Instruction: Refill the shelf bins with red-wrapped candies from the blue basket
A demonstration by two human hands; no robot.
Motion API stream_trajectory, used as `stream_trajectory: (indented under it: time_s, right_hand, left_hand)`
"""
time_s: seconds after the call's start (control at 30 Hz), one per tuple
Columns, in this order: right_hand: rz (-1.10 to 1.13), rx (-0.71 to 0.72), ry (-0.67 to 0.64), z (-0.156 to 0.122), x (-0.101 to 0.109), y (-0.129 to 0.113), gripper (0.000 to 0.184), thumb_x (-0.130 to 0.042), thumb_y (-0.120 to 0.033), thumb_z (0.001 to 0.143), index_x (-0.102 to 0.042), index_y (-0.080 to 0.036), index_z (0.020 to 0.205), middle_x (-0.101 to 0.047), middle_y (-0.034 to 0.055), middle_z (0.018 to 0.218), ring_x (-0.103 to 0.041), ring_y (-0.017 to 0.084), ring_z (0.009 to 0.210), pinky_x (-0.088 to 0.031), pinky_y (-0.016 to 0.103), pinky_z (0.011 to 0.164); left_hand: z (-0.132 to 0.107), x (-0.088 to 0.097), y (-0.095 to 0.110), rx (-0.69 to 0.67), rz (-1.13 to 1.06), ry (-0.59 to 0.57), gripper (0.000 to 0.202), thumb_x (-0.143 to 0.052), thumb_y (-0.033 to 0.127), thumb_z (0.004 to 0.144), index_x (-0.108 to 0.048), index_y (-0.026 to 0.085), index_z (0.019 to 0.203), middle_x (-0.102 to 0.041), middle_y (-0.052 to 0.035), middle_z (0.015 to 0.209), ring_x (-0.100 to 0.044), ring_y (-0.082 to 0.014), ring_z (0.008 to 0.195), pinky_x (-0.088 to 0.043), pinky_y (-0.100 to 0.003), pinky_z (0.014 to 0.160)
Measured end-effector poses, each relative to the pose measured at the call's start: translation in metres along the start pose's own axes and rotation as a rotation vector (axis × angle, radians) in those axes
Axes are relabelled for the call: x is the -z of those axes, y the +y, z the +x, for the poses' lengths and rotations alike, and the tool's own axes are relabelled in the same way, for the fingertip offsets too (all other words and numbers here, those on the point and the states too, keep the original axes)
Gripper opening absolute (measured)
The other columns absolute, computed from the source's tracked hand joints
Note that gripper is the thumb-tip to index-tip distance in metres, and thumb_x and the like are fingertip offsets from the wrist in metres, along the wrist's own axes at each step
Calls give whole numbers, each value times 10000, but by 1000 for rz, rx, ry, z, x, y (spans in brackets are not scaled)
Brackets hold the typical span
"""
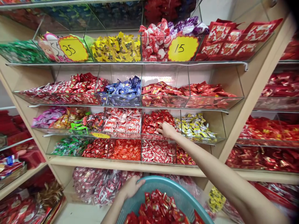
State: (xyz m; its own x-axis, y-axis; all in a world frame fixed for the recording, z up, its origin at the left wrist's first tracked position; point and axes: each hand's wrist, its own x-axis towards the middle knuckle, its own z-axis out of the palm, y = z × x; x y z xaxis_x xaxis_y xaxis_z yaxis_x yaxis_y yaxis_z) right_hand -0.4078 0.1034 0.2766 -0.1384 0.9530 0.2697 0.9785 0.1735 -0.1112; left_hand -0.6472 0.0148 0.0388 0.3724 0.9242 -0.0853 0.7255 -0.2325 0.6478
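Pale wood shelving unit (258, 70) fills ctr, w/ clear-fronted tiers. Wood ledge (93, 161) runs btm, approx 7 to 5 o'clock. Lt. grey back panel (217, 11) at 1; bright glare (161, 78) nr 12. More shelving: wood board (268, 177) at 4, another board (25, 181) at 8. Pale surface (76, 213) at 7, poss. floor.

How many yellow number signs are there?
3: a 35 sign upper left, a 15 sign upper right, and a smaller yellow sign lower down, left of centre. Others may be hidden.
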Motion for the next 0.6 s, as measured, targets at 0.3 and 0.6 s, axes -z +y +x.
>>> stream_trajectory:
  time_s: [0.3,0.6]
  right_hand:
    - [86,65,170,-1,-4,7,195,-587,-377,848,-627,-192,896,-593,75,971,-580,193,889,-394,268,719]
    - [335,263,389,-71,-5,1,211,-546,-397,872,-571,-206,957,-560,42,915,-559,170,749,-424,280,686]
  left_hand:
    - [-2,1,2,2,24,14,558,-335,644,848,-571,154,719,-600,6,696,-496,-142,659,-299,-233,584]
    - [-4,3,4,17,28,2,574,-323,678,837,-585,173,760,-642,-18,760,-557,-183,727,-338,-236,613]
